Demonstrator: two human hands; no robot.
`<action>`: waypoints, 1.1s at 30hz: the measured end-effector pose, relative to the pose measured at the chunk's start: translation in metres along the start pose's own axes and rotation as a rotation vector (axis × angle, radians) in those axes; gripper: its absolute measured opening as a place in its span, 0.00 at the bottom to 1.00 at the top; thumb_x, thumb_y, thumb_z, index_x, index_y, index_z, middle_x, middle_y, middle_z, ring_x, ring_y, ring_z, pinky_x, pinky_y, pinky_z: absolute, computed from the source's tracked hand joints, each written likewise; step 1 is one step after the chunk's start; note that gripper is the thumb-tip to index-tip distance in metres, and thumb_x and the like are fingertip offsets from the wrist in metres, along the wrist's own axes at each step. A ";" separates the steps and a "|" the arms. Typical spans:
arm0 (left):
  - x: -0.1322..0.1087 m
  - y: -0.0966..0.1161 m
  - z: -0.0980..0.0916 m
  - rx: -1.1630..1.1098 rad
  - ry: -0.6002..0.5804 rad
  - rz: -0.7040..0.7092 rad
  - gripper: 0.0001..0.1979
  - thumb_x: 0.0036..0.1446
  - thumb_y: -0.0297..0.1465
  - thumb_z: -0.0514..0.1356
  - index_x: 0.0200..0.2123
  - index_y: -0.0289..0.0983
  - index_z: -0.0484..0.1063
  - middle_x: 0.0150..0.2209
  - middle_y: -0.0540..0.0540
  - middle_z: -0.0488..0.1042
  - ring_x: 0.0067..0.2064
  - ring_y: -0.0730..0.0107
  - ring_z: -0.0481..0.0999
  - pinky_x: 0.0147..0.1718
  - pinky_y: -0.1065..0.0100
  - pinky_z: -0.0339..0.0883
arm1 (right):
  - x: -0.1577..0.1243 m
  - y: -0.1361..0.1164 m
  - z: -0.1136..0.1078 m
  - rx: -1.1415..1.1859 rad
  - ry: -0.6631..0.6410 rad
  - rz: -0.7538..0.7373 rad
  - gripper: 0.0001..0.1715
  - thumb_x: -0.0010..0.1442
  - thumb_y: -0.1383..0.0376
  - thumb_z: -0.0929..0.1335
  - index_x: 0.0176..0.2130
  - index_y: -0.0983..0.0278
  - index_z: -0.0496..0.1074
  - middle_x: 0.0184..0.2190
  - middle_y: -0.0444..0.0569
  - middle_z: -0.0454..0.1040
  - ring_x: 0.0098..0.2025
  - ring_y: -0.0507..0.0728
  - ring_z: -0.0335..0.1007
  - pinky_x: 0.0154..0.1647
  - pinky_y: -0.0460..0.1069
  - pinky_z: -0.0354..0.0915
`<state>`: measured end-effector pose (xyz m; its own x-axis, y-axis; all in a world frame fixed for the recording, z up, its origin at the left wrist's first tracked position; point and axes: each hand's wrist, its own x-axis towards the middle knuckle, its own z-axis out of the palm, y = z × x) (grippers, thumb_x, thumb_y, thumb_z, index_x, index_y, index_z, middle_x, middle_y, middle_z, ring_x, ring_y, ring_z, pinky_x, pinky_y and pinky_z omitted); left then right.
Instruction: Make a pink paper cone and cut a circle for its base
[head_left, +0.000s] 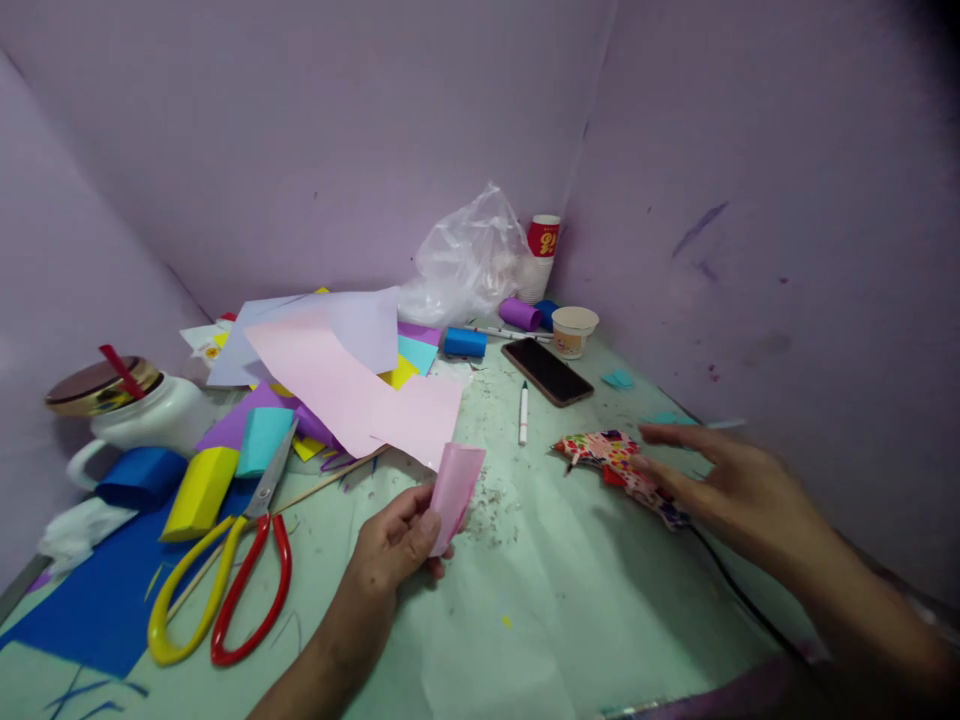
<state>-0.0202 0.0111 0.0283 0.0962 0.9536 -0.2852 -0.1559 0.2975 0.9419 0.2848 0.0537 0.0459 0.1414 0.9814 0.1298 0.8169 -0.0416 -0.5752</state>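
Between the thumb and fingers of my left hand (405, 540) is a rolled pink paper tube (457, 490), held slightly tilted above the table. My right hand (720, 490) has its fingers stretched out over a glue gun (626, 465) with a colourful flowered cover and a black cord (739, 590). Whether the fingertips touch the gun I cannot tell. Scissors (259, 510) with one yellow and one red handle lie left of my left hand. A large pink paper sheet (360, 385) rests just behind the tube.
Blue (142, 478), yellow (199, 495) and turquoise (264, 440) paper tubes lie left, near a white mug (161, 420). Farther back are a phone (547, 370), a marker (523, 415), a small tub (574, 332), a plastic bag (472, 255) and stacked paper cups (541, 255). Walls enclose the table.
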 end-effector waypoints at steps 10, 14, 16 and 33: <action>0.003 0.005 -0.010 0.229 -0.234 0.044 0.22 0.50 0.45 0.59 0.39 0.34 0.76 0.27 0.48 0.69 0.27 0.72 0.61 0.23 0.71 0.49 | -0.019 -0.077 0.044 0.561 -0.435 -0.614 0.44 0.49 0.71 0.68 0.61 0.58 0.49 0.45 0.48 0.69 0.52 0.58 0.63 0.61 0.58 0.49; 0.003 0.003 -0.008 0.224 -0.222 0.050 0.22 0.50 0.45 0.59 0.40 0.34 0.77 0.27 0.48 0.69 0.27 0.72 0.61 0.23 0.71 0.49 | -0.023 -0.077 0.060 0.595 -0.454 -0.576 0.46 0.47 0.73 0.67 0.61 0.59 0.48 0.44 0.49 0.67 0.55 0.60 0.60 0.60 0.57 0.50; 0.003 0.002 -0.006 0.229 -0.204 0.057 0.23 0.50 0.46 0.59 0.39 0.34 0.77 0.26 0.48 0.69 0.26 0.72 0.60 0.23 0.71 0.49 | -0.025 -0.078 0.064 0.596 -0.457 -0.535 0.46 0.46 0.73 0.67 0.61 0.60 0.50 0.43 0.49 0.67 0.54 0.60 0.60 0.59 0.57 0.52; -0.001 0.002 -0.002 0.210 -0.109 0.071 0.21 0.52 0.45 0.58 0.42 0.36 0.75 0.31 0.47 0.72 0.30 0.68 0.67 0.26 0.71 0.56 | -0.033 -0.083 0.076 0.690 -0.399 -0.333 0.38 0.46 0.73 0.68 0.56 0.59 0.57 0.37 0.46 0.64 0.42 0.56 0.65 0.48 0.51 0.60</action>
<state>-0.0224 0.0104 0.0299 0.1996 0.9579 -0.2064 0.0404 0.2024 0.9785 0.1703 0.0393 0.0281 -0.3571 0.9203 0.1598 0.2406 0.2559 -0.9363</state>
